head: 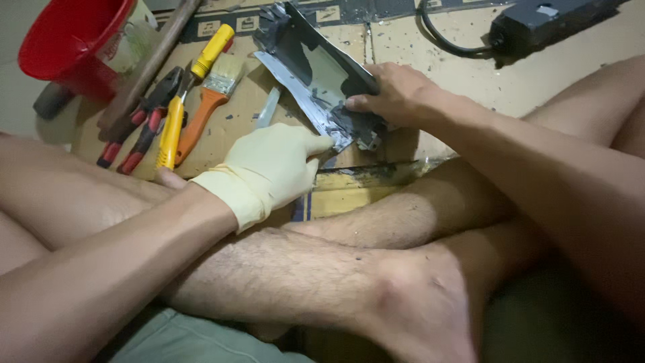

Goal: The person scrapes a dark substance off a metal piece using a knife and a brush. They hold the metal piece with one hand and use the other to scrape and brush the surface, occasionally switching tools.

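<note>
Sitting cross-legged on the floor, a person steadies a dark, broken plastic panel [316, 74] lying on a sheet of cardboard [403, 47]. The bare right hand [396, 94] presses down on the panel's near right edge, fingers curled over it. The gloved left hand [269, 168] pinches the panel's lower tip just beside it, holding that corner. Left of the panel lie a paintbrush [208, 101], a yellow-handled screwdriver [178, 114] and red-handled pliers [144, 124], with a red funnel [70, 33] beyond.
</note>
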